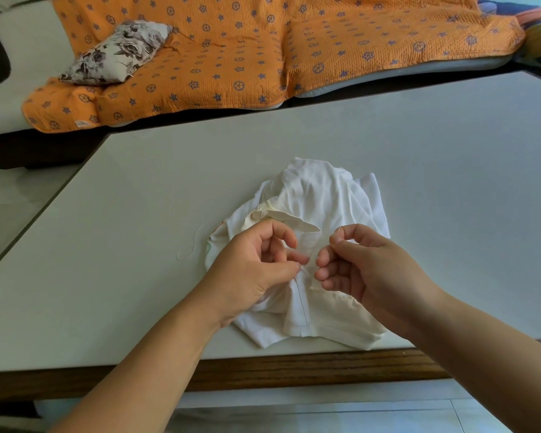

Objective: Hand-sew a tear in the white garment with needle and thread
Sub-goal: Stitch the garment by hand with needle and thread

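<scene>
Home living rm: sofa (19,42) w/ orange cover (263,51), low table (388,135)

Two hands (256,267) (369,273), one garment (319,195), one needle (338,230)

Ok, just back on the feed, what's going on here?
A person is working on the white garment bunched on the table. The right hand pinches the needle between thumb and forefinger. The left hand pinches a fold of the fabric. A loose thread lies left of the garment.
</scene>
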### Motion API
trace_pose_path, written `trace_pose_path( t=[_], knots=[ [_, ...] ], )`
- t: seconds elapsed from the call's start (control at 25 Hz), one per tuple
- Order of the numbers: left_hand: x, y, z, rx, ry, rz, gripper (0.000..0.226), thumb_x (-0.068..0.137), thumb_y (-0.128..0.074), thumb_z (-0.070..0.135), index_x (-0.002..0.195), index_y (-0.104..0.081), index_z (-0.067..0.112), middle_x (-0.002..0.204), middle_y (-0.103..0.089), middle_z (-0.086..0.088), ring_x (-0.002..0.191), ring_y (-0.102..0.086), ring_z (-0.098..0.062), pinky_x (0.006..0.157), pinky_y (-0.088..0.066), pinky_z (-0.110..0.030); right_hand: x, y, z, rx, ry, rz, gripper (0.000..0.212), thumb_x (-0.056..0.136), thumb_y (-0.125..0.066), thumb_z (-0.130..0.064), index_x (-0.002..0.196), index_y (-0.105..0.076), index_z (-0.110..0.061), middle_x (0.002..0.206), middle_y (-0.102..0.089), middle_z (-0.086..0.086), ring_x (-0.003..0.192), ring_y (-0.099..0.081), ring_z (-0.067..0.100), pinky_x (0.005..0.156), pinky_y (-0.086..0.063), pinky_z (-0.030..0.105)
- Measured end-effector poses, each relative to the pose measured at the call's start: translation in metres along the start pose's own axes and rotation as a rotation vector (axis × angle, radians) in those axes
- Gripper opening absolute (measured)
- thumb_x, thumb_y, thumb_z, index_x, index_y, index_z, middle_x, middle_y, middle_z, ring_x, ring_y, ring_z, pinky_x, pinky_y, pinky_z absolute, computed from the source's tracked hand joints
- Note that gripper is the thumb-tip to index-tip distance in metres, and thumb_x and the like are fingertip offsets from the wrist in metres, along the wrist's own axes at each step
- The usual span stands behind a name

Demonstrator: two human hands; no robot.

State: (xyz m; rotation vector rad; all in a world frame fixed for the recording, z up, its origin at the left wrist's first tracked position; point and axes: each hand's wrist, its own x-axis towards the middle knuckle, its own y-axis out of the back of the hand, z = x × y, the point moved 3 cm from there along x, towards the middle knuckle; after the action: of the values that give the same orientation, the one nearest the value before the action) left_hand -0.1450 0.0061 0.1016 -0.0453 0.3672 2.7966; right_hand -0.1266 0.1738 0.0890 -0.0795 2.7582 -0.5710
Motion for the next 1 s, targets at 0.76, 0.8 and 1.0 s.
trace_pose_path(
  t=[0.76,0.8,1.0],
  knots=[
    [0.006,-0.002,-0.008,-0.116,0.064,0.026,0.044,0.076,-0.062,-0.021,0.086,-0.062,0.023,0.083,-0.051,0.001,0.076,-0.051,-0.014,0.071,-0.047,-0.031,-0.002,0.017,-0.041,0.073,0.192,-0.064,0.024,0.099,-0.038,0.003,0.083,-0.049,-0.011,0.061,-0.056,0.007,0.048,-0.053,0.017,0.046,-0.045,0.022],
    [0.005,-0.002,-0.006,-0.126,0.068,0.026,0.043,0.076,-0.062,-0.021,0.087,-0.062,0.022,0.083,-0.051,0.001,0.074,-0.051,-0.012,0.066,-0.048,-0.025,-0.002,0.018,-0.043,0.082,0.202,-0.064,0.024,0.098,-0.038,0.003,0.083,-0.049,-0.011,0.06,-0.056,0.006,0.048,-0.052,0.017,0.046,-0.045,0.022],
    [0.001,-0.007,-0.006,0.039,0.08,-0.007,0.041,0.08,-0.063,-0.013,0.098,-0.068,0.024,0.093,-0.064,0.001,0.072,-0.056,-0.011,0.059,-0.051,-0.019,-0.002,0.014,-0.038,0.1,0.162,-0.107,0.02,0.099,-0.039,-0.001,0.084,-0.049,-0.011,0.061,-0.056,0.006,0.048,-0.052,0.016,0.046,-0.045,0.022]
  ],
)
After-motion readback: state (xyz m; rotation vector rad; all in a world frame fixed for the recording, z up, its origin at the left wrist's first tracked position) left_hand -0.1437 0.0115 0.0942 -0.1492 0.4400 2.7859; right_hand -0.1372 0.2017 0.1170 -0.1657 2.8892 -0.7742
